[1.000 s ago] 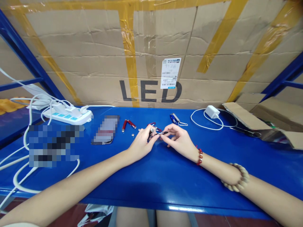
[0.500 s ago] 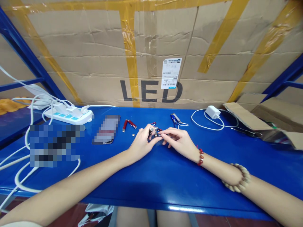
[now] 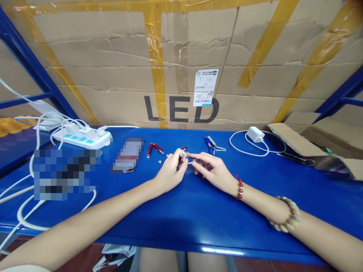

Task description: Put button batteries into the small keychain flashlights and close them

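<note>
Because the dark cylinder [image 3: 182, 155] is small and its metal end faces up, this fine work probably goes best with the left hand [image 3: 169, 169] bracing it steadily while only the right fingertips move, low over the blue tabletop [image 3: 198, 211] so nothing rolls away. With that cylinder as the dial's centre, the right hand [image 3: 214, 166] sits between three and four o'clock, a silver disc [image 3: 160, 161] near nine. The left forearm enters from eight, its fingers curled closed around the cylinder, thumb alongside; the right comes from four, forefinger reaching towards the cylinder's end, thumb parted below, apparently holding a slim rod [image 3: 193, 162], how firmly I cannot tell.
</note>
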Demonstrator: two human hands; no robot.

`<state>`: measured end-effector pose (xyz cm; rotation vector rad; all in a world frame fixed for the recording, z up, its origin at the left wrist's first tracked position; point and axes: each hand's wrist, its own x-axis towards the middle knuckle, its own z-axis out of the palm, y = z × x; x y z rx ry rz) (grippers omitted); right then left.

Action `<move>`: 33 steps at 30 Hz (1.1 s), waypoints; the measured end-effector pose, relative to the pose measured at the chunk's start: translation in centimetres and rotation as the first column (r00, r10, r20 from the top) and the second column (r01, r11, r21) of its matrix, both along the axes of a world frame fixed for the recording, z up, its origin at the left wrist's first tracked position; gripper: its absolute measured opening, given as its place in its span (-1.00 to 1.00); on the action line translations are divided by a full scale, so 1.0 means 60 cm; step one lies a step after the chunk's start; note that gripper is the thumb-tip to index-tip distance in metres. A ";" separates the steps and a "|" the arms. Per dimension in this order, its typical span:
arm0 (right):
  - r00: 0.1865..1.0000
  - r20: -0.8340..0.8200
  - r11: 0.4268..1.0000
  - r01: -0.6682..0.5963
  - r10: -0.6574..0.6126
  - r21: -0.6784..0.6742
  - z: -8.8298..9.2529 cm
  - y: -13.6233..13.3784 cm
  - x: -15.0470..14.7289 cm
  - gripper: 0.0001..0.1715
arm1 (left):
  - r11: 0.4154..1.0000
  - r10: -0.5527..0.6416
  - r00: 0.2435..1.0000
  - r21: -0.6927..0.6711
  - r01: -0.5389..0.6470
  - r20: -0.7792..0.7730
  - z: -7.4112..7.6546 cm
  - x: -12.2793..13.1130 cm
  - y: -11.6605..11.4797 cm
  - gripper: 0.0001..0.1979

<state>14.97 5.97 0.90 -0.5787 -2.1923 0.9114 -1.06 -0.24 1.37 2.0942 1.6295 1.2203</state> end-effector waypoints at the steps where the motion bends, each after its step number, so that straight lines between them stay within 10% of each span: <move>1: 1.000 0.003 1.000 -0.010 0.010 0.029 0.000 0.000 0.000 -0.64 | 1.000 0.001 1.000 0.000 -0.001 0.004 0.000 0.000 0.000 -0.85; 11: 0.992 0.124 0.949 -0.059 0.022 0.309 -0.011 0.008 0.004 -0.60 | 0.999 -0.016 1.000 -0.034 0.016 -0.002 -0.006 -0.004 0.000 -0.87; 33: 0.982 0.189 0.874 -0.116 0.029 0.472 -0.011 0.003 0.006 -0.66 | 0.991 -0.095 0.994 -0.088 0.099 0.044 -0.009 -0.003 0.000 -0.88</move>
